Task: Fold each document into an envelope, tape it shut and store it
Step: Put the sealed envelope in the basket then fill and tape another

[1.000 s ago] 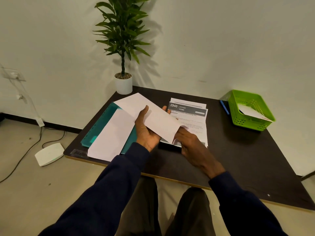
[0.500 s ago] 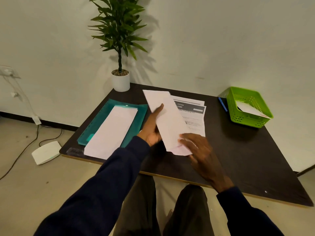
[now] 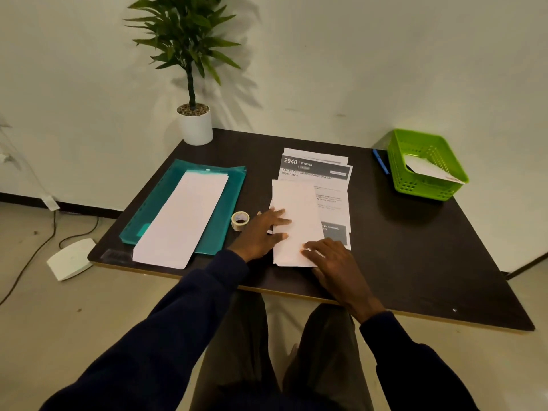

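Lowered from mid-air, our envelope [image 3: 296, 209] now lies flat on the printed documents [image 3: 332, 185] on the counter [image 3: 415, 247], long axis running away from us. Our left hand [image 3: 261, 232] presses its left edge with fingers [image 3: 278, 222] spread flat; our right hand [image 3: 335, 262] rests straight fingers on the near corner; neither pinches. Thin, matte paper, a long rectangle. The tape [image 3: 240, 220], a small ring, sits just left of the left hand, nearer it.

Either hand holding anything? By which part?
Nothing gripped. The envelope lies on the documents; the left hand presses flat fingers on its left edge, the right hand on its near right corner.
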